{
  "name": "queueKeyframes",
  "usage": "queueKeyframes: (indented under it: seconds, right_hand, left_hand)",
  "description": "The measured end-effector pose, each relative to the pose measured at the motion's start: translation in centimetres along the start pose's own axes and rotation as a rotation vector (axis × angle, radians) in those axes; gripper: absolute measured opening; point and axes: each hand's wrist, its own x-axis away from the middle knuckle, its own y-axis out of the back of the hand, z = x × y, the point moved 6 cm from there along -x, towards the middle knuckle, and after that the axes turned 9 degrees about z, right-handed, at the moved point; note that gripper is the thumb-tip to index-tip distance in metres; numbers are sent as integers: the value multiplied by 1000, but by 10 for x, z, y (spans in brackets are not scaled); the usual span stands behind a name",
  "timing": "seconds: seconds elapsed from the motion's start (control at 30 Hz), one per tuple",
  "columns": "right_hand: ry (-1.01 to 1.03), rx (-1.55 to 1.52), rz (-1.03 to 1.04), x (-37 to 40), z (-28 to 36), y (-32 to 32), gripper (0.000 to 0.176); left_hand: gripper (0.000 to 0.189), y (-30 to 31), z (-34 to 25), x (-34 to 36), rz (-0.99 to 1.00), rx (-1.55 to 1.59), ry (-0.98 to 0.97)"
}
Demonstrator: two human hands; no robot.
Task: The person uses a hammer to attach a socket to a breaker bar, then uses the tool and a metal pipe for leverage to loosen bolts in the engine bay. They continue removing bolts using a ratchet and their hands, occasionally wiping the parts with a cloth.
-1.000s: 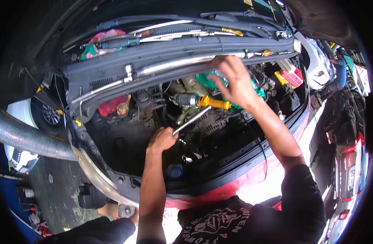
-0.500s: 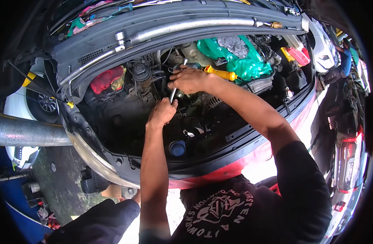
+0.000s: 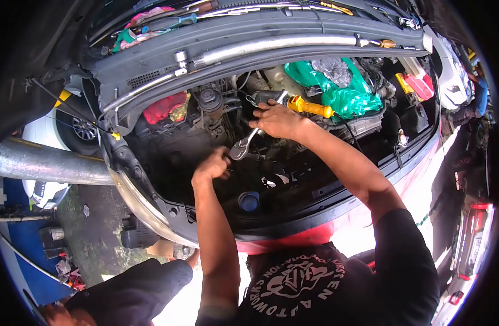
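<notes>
A chrome ratchet wrench (image 3: 239,150) slants across the engine bay, its round head toward the lower left. My right hand (image 3: 276,119) is closed around its handle, and the handle's end (image 3: 282,98) sticks out above the fingers. Beside the ratchet head is my left hand (image 3: 211,165), fingers curled inward; whatever they hold, if anything, is hidden in shadow. Just past my right hand lies a yellow cylindrical tool (image 3: 310,107) with a dark front end. The part below the ratchet head is too dark to make out.
Green plastic (image 3: 344,100) covers engine parts at the right. A red cloth (image 3: 165,107) lies at the left. A long breaker bar (image 3: 276,42) rests along the cowl. A blue round cap (image 3: 249,201) is near the front. Another person's dark sleeve (image 3: 135,290) is at lower left.
My left hand has come off the ratchet and moved down and left, uncovering its round head. My right hand still grips the handle. The whole view has shifted slightly.
</notes>
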Motion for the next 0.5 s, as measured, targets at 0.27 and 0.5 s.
queueKeyframes:
  seconds: [0.27, 0.5]
  right_hand:
    - [-36, -260, 79, 12, 21, 24, 45]
    - [45, -390, 91, -7, 53, 17, 67]
  left_hand:
    - [62, -57, -42, -21, 64, -276, -239]
    - [49, -73, -25, -80, -73, -298, -436]
